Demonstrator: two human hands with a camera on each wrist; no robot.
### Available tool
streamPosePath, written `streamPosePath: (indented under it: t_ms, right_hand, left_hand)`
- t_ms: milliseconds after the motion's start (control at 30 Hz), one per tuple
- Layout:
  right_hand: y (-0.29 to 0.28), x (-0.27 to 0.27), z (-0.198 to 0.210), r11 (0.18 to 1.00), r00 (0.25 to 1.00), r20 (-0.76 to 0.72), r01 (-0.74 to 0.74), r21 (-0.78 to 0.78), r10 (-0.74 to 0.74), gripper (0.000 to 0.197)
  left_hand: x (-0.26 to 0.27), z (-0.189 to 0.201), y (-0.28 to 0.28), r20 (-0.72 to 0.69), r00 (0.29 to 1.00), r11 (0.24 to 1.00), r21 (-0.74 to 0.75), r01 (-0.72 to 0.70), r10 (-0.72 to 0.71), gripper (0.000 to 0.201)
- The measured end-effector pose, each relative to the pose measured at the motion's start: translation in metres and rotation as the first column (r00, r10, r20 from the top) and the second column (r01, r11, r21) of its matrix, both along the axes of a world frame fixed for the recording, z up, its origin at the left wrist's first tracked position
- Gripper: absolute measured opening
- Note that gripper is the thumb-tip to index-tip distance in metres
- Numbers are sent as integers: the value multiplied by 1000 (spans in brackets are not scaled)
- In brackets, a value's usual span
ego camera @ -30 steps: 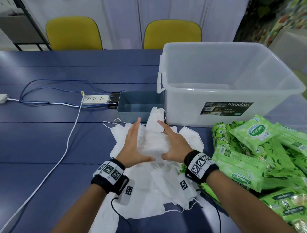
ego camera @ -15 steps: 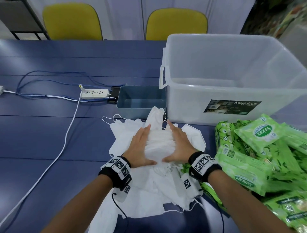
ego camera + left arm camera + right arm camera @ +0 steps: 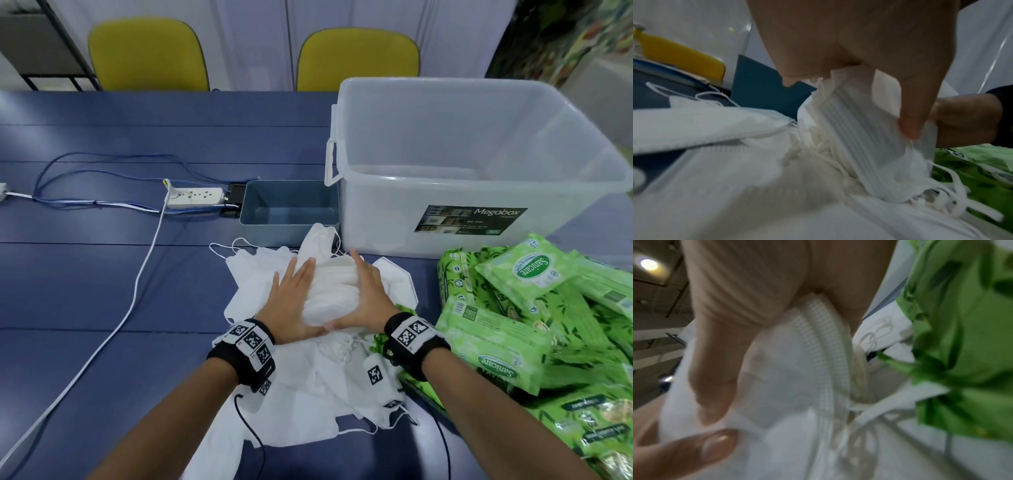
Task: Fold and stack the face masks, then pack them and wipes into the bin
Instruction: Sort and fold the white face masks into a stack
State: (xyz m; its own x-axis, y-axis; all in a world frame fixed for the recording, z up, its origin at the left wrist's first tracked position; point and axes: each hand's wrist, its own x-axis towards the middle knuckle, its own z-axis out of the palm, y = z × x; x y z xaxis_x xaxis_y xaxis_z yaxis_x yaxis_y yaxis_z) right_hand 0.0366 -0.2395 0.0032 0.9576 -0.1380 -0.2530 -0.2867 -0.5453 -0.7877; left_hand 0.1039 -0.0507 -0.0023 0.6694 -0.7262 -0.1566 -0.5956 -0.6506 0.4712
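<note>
A stack of folded white face masks (image 3: 330, 291) stands on a heap of loose white masks (image 3: 308, 383) on the blue table. My left hand (image 3: 289, 301) presses flat against the stack's left side and my right hand (image 3: 368, 298) against its right side. Fingers are straight and the thumbs meet at the near end. The left wrist view shows the stack's layered edge (image 3: 855, 123) under my left hand (image 3: 859, 40). The right wrist view is blurred, with mask edges (image 3: 818, 340) against my right hand (image 3: 746, 288). Green wipes packs (image 3: 520, 274) lie at the right. The clear bin (image 3: 394, 212) stands behind, with nothing visible inside.
A small grey-blue tray (image 3: 289, 229) sits just beyond the masks, left of the bin. A power strip (image 3: 197, 198) and a white cable (image 3: 137, 284) run across the left of the table. Two yellow chairs (image 3: 147, 54) stand at the far edge.
Both hands have closed in from either side onto the mask stack and now squeeze it between the palms. The thumbs have come together at the near end.
</note>
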Motion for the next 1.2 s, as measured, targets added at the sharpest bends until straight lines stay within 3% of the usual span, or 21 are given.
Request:
streamPosePath:
  t_ms: [67, 167, 233, 333, 467, 600, 733, 800, 967, 1033, 1100, 1200]
  right_hand:
    - [-3, 0, -2, 999, 1000, -15, -7, -49, 6, 144]
    - [-4, 0, 1, 992, 998, -41, -56, -112, 52, 131]
    - [-3, 2, 4, 982, 997, -18, -73, -174, 71, 115]
    - [-2, 8, 8, 941, 994, 1, -106, -321, 113, 91]
    - [-4, 8, 18, 958, 994, 52, -76, -278, 94, 72]
    - [-4, 6, 31, 971, 973, 187, -93, -222, 136, 73]
    - [6, 5, 13, 955, 980, 41, -178, -238, 193, 91]
    - [8, 5, 5, 968, 985, 5, -168, -188, 172, 92]
    - [4, 14, 7, 953, 985, -2, -168, -252, 173, 85]
    - [2, 15, 15, 959, 986, 39, -151, -239, 165, 77]
    - [-1, 14, 24, 983, 989, 87, -107, -151, 121, 73]
    - [-5, 11, 36, 996, 993, 111, 29, 89, -39, 70]
  left_hand:
    - [2, 2, 0, -15, 1000, 1000, 12, 12, -11, 128]
    - [-1, -1, -1, -127, 988, 987, -121, -103, 87, 135]
    - [0, -1, -4, -132, 984, 983, -122, -138, 121, 133]
    - [6, 2, -9, -58, 984, 983, -66, -172, 168, 105]
    - [12, 14, -13, 63, 987, 989, -11, -146, 146, 77]
    - [13, 28, -3, 179, 970, 985, -89, -148, 162, 67]
    - [1, 12, 7, -15, 992, 988, -88, -126, 125, 101]
    - [-3, 5, 8, -37, 994, 988, -105, -109, 105, 105]
    - [5, 11, 0, 7, 991, 990, -54, -134, 135, 75]
    - [7, 17, 0, -32, 987, 983, -90, -157, 155, 74]
    - [6, 25, 3, -156, 972, 941, -265, -211, 174, 83]
    - [-1, 39, 4, -369, 910, 696, -603, -390, 191, 104]
